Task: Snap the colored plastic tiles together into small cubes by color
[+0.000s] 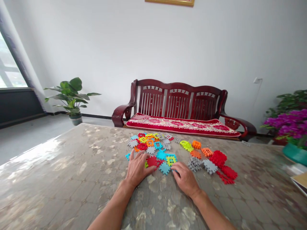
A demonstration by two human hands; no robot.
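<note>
A heap of interlocking puzzle tiles (151, 149) with notched edges lies in the middle of the table, in red, blue, yellow, orange and grey. My left hand (137, 167) rests at the heap's near left side, fingers spread, over a red tile (151, 161). At the near right side, my right hand (185, 179) has its fingers curled. A sliver of blue shows at its fingertips, but what they pinch is mostly hidden. Between the hands lies a light blue tile (164, 168), with a yellow-green open-framed tile (171, 160) just behind it.
Sorted by colour on the right are grey tiles (195, 164), orange tiles (196, 144), yellow-green tiles (186, 145) and stacked red tiles (218, 158). The table (79, 179) has a patterned cover. A wooden bench (178, 99) stands behind it, and a flowerpot (294, 155) is at right.
</note>
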